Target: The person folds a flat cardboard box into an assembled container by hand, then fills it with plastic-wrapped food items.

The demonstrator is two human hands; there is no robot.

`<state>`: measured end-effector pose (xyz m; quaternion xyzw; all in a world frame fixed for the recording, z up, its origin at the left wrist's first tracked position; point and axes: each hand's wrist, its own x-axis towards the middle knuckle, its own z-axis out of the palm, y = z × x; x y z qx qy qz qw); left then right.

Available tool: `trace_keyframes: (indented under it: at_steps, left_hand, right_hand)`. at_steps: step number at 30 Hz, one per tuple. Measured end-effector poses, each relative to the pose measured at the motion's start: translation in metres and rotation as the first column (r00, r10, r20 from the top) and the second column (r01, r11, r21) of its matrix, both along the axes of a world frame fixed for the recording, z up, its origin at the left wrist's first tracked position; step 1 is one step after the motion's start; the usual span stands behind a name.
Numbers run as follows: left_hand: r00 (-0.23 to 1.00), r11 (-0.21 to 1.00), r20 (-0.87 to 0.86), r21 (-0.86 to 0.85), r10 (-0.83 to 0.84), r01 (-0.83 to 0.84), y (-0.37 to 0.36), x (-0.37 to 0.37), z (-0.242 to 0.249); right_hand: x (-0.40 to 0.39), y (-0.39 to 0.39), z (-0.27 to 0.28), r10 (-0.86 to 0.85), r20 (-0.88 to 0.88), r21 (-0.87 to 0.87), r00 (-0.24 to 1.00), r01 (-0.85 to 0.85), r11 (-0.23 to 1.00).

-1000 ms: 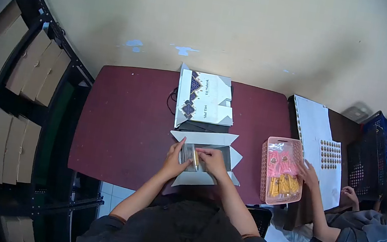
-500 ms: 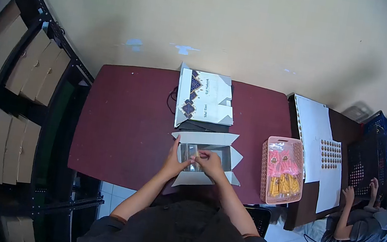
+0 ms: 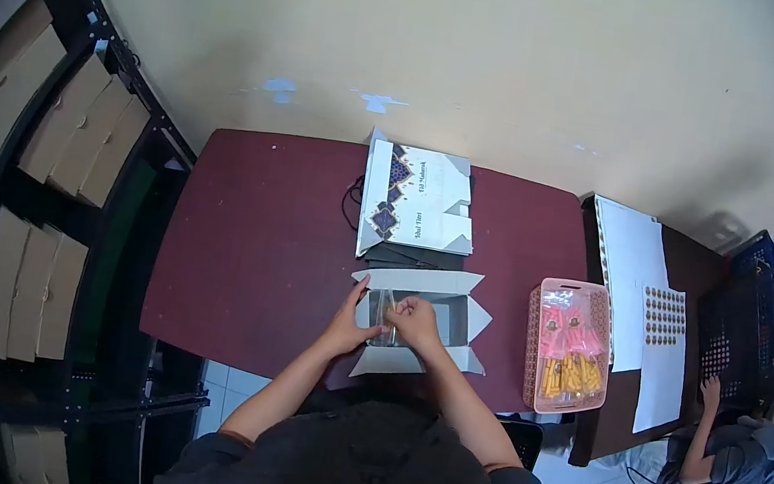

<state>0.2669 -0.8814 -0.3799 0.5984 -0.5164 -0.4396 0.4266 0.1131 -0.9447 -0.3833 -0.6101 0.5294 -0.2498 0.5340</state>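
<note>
An open white cardboard box (image 3: 452,311) with its flaps spread stands at the near side of the maroon table. Inside its left part is a clear, see-through container (image 3: 382,300), partly covered by my hands. My left hand (image 3: 349,325) reaches over the box's left end, curled round the container's side. Over the box, my right hand (image 3: 417,324) has its fingers pinched together against the container. Whatever small thing lies between those fingers is hidden.
Flat white printed boxes (image 3: 429,198) lie stacked behind the open box. To the right are a pink basket (image 3: 532,399) of pink and yellow packets and a sticker sheet (image 3: 664,316). Shelves with cartons (image 3: 1,282) flank the left. A co-worker's hand (image 3: 710,390) is by a black crate (image 3: 739,308).
The whole view has shifted slightly. My hands stay at the container with only small finger movement. On the right, the co-worker's hands have moved along the black crate.
</note>
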Motion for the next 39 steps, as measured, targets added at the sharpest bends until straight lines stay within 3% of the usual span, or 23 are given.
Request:
trace_keyframes:
  at_steps: [7,9,12,14,15,17,19,21,23,26,30,32,36,39]
  left_hand:
    - [0.999,0.999,0.036,0.041,0.023,-0.025,-0.003,-0.002,-0.006]
    - [1.000,1.000,-0.023,-0.005,0.012,-0.012,-0.004,0.000,-0.007]
    - [0.999,1.000,-0.049,0.013,-0.007,0.008,-0.004,0.005,-0.008]
    - [0.999,1.000,-0.041,0.015,-0.003,0.004,-0.003,0.006,-0.009]
    - [1.000,1.000,-0.031,0.012,-0.002,0.002,-0.003,0.006,-0.008]
    - [1.000,1.000,-0.020,0.001,-0.014,0.014,-0.002,0.005,-0.003]
    - [0.999,0.999,-0.009,-0.012,-0.031,0.031,-0.003,0.005,-0.004]
    - [0.998,1.000,-0.069,-0.025,0.011,-0.012,-0.004,0.003,-0.011]
    - [0.999,0.999,-0.025,-0.041,0.025,-0.026,-0.003,0.001,-0.014]
    - [0.999,0.998,0.013,-0.050,0.047,-0.047,-0.002,0.003,-0.019]
    - [0.997,0.997,0.019,-0.034,0.071,-0.071,-0.004,-0.001,-0.017]
    - [0.996,0.996,0.035,-0.045,0.077,-0.075,-0.006,-0.004,-0.018]
    - [0.957,0.959,0.078,0.032,0.280,-0.283,-0.014,-0.010,-0.019]
    - [0.968,0.968,0.032,0.023,0.249,-0.250,-0.018,-0.003,-0.020]
  right_hand:
    - [0.002,0.007,0.011,-0.021,0.011,-0.061,1.000,0.022,0.998]
    - [0.002,0.007,0.003,0.001,0.001,-0.102,1.000,-0.001,0.995]
    - [-0.001,0.003,0.004,0.046,0.016,0.034,0.999,-0.047,0.998]
    - [-0.004,-0.005,-0.014,0.052,0.250,0.293,0.967,-0.127,0.948]
    - [-0.006,-0.004,-0.008,0.053,0.249,0.296,0.967,-0.128,0.947]
    - [-0.010,-0.002,0.003,0.179,0.181,0.144,0.967,-0.206,0.968]
    - [-0.010,-0.003,-0.004,0.183,0.174,0.159,0.968,-0.211,0.965]
    - [-0.008,0.000,-0.007,0.154,0.073,0.038,0.985,-0.157,0.987]
    - [-0.010,-0.002,-0.006,0.196,0.032,0.076,0.980,-0.198,0.977]
    - [-0.010,-0.002,-0.005,0.182,0.152,0.202,0.971,-0.211,0.956]
    - [-0.013,-0.004,-0.011,0.201,0.204,0.192,0.958,-0.241,0.951]
    - [-0.012,-0.004,-0.011,0.172,0.120,0.181,0.978,-0.192,0.965]
    - [-0.005,0.002,0.001,0.169,0.004,0.142,0.986,-0.168,0.975]
    - [-0.005,0.002,0.005,0.163,0.013,0.166,0.987,-0.163,0.973]
